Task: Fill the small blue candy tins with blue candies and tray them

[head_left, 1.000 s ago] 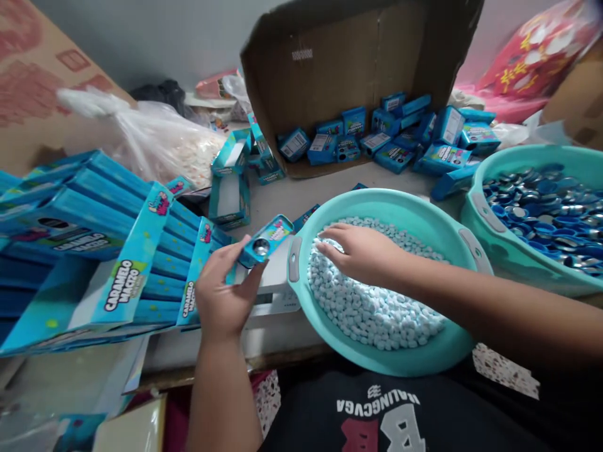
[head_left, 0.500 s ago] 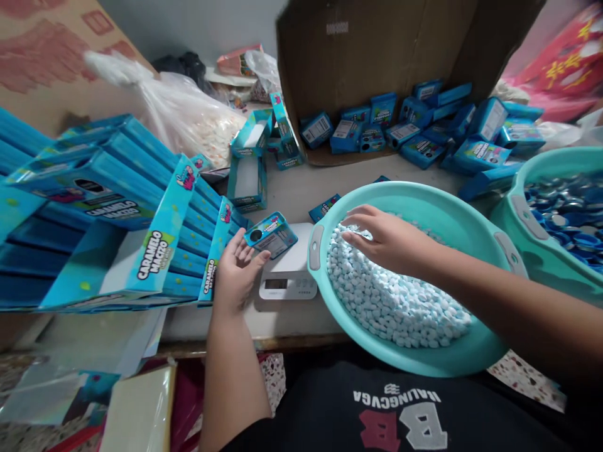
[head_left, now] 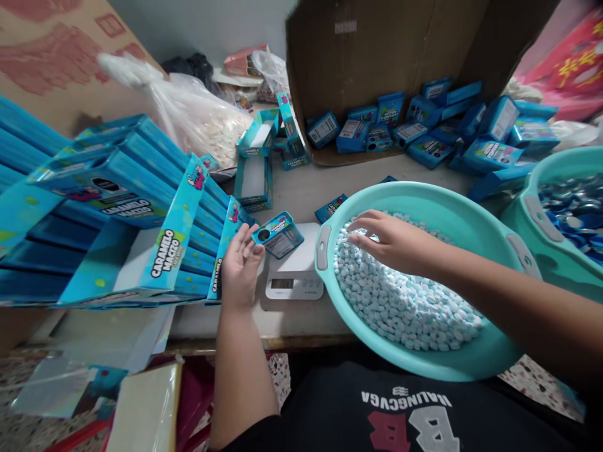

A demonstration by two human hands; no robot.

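A small blue printed box [head_left: 279,236] lies slightly tilted on top of the white digital scale [head_left: 294,285]. My left hand [head_left: 241,267] is beside the box's left end, fingers loosely bent and thumb apart; nothing shows in its grasp. Over on the right, my right hand [head_left: 389,242] is low over the pale blue and white candies [head_left: 405,301] in a turquoise basin [head_left: 490,361]. Its fingers are curved with a gap between them and the thumb, and no candy shows in them. The scale's screen is lit, but its digits are too blurred to read.
Stacked blue candy display boxes [head_left: 141,207] stand close on the left. Behind are two open trays [head_left: 254,182], a clear bag [head_left: 188,119] and a large carton [head_left: 377,56] with several small blue boxes. Another turquoise basin [head_left: 532,220] holds blue lids or tins.
My left thumb has drawn back a little from the small box. The right hand has barely moved over the candies. The whole view has shifted slightly.
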